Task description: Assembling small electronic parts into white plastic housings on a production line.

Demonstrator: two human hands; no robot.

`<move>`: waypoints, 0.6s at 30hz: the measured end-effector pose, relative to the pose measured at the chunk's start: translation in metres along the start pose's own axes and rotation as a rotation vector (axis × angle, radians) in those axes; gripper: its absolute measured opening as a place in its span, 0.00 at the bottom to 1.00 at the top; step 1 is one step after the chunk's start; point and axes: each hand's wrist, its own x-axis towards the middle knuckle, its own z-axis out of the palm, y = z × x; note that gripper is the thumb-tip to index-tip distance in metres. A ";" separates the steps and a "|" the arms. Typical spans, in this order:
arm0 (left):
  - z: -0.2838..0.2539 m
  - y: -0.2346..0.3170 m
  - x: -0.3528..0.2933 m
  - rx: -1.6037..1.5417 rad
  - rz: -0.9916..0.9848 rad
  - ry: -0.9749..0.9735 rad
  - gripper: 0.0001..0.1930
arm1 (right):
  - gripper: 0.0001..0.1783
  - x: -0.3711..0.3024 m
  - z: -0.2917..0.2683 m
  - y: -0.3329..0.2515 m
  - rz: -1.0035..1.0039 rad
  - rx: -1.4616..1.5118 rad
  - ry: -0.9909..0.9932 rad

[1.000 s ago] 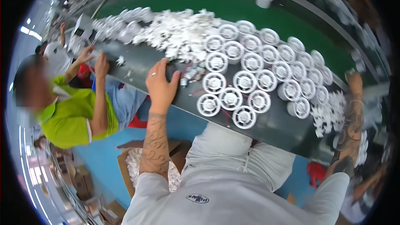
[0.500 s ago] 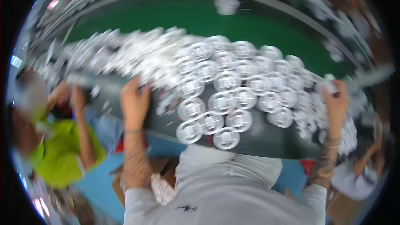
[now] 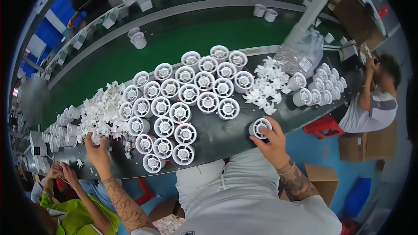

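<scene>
My right hand (image 3: 273,144) grips a white round fan housing (image 3: 260,128) by its side near the front edge of the dark bench. My left hand (image 3: 98,151) is at the near edge of a heap of white fan blades (image 3: 102,115), thumb and forefinger apart; I make out nothing between them. Between my hands stand many fan housings (image 3: 180,112), spoked ends up, some with thin red wires. Beside the left hand lie small loose parts (image 3: 128,146). A second heap of fan blades (image 3: 266,82) lies beyond the right hand.
A green conveyor belt (image 3: 183,30) runs behind the bench, carrying a few white housings (image 3: 138,40). More housings (image 3: 324,82) and a clear plastic bag (image 3: 300,56) stand at the right. A co-worker's hands (image 3: 63,172) are close at the left; another person (image 3: 370,100) sits far right.
The view has swung and sharpened. My right hand has come inward from the far right and now grips a fan housing near the front edge. My left hand is now by the blade heap.
</scene>
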 end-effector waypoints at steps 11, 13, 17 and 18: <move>-0.018 0.078 -0.026 -0.836 -0.195 -0.057 0.22 | 0.20 -0.003 0.003 0.010 -0.067 -0.010 0.079; -0.021 0.082 -0.029 -0.817 -0.185 -0.121 0.21 | 0.21 -0.002 0.000 0.008 -0.094 -0.007 0.065; -0.023 0.123 -0.047 -1.007 -0.123 -0.266 0.18 | 0.21 -0.002 0.003 0.012 -0.126 -0.002 0.105; -0.024 0.131 -0.050 -1.045 -0.130 -0.286 0.19 | 0.20 -0.001 0.002 0.009 -0.116 -0.014 0.099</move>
